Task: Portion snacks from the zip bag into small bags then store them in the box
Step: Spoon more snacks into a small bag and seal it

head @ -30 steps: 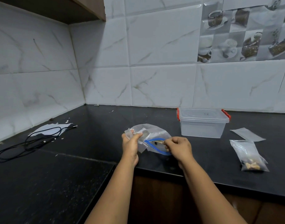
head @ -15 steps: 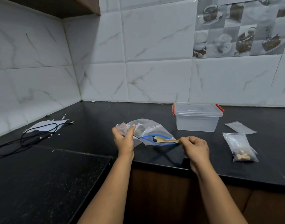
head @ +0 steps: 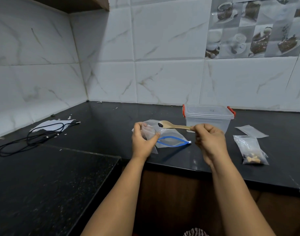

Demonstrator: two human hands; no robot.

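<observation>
two hands work over the black desk [head: 94, 126] near its front edge. largest is the lidded clear box [head: 208, 119] with red clips, toward the back edge. the zip bag [head: 171, 138] lies open at the front edge, blue seal gaping. a filled small bag [head: 250, 150] lies toward the right. the left hand [head: 142, 142] grips an empty small bag [head: 148, 132]. the right hand [head: 209, 138] pinches a wooden spoon [head: 174, 126], fingers curled, one dark snack [head: 160, 124] at its bowl.

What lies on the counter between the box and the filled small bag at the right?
In the head view, one flat, empty small bag lies between the box and the filled bag, just behind the filled one; otherwise bare counter.
</observation>
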